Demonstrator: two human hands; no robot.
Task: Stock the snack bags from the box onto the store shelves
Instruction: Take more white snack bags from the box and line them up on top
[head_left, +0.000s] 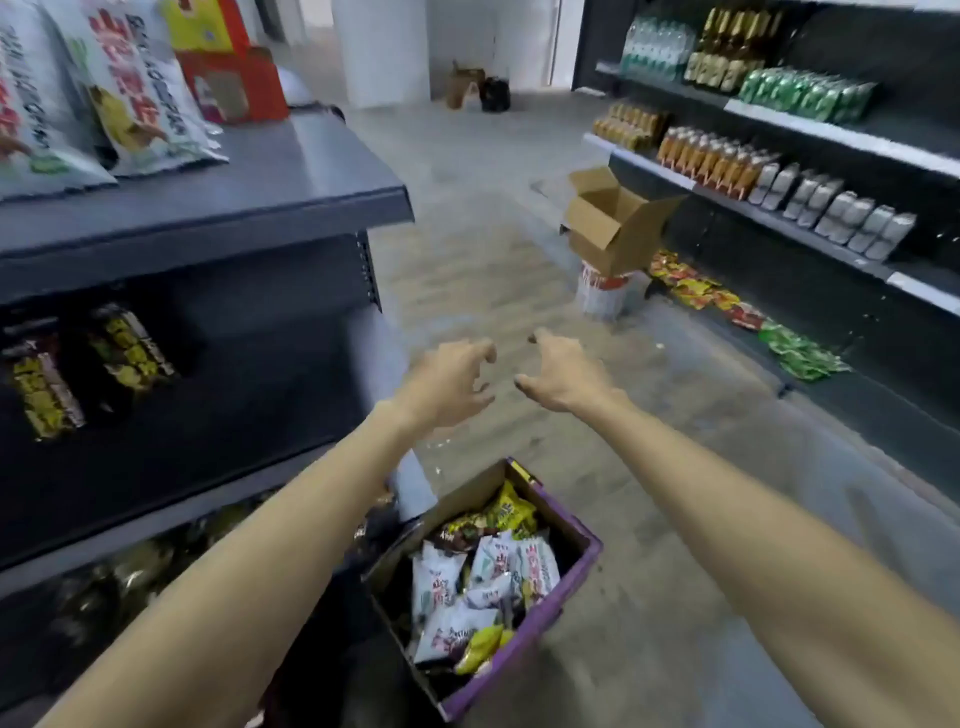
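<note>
While reaching out above the grey floor, holds nothing in the bare left hand, fingers loosely curled, nor in the bare right hand, near it but apart. Below the forearms, stands over the open purple-sided cardboard box of white and yellow snack bags, just beside the dark grey metal store shelves.

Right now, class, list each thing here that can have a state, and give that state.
Purple box, open, part full of snack bags.
Cardboard box, open, flaps up, atop a bucket.
Left hand, empty, fingers loosely bent.
Right hand, empty, fingers loosely bent.
</note>
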